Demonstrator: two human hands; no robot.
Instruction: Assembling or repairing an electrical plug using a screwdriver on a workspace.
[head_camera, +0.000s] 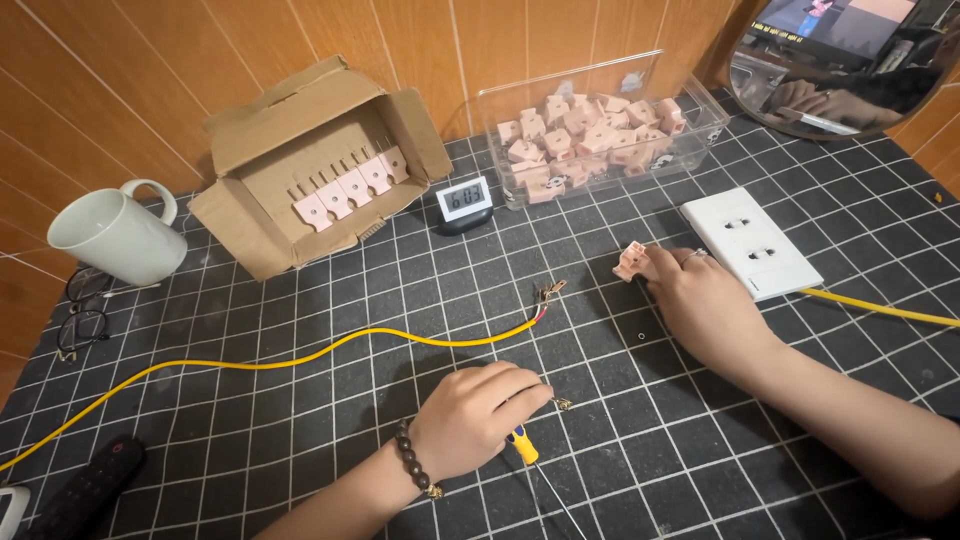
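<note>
So the left hand (470, 415) sits low on the black gridded mat (300, 450), fingers curled in nearly closed, pinching a tiny brass-looking bit (562, 404) at the fingertips. A screwdriver with a yellow and blue handle (522, 444) pokes out from under that hand, its thin shaft running toward the bottom edge. Can't really tell whether the hand grips it or just rests over it.

The right hand (700, 300) reaches up the mat, loosely curled, fingertips closed on a small pink plastic socket piece (630, 262), just beside the white wall outlet plate (750, 245). Whether the piece is lifted or lying on the mat is hard to call.

A yellow cable (300, 358) snakes across the mat between the hands, its stripped end with little metal terminals (548, 293) lying near the pink piece. Another stretch of yellow cable comes out from under the outlet plate and runs off the right edge.

Further back: a clear plastic box (600, 130) full of the same pink pieces, a cardboard box (320, 160) with a row of them, a small digital clock (466, 203), a white mug (115, 235) and glasses (85, 320). At bottom left, a dark remote (85, 490) is cut off by the frame.
</note>
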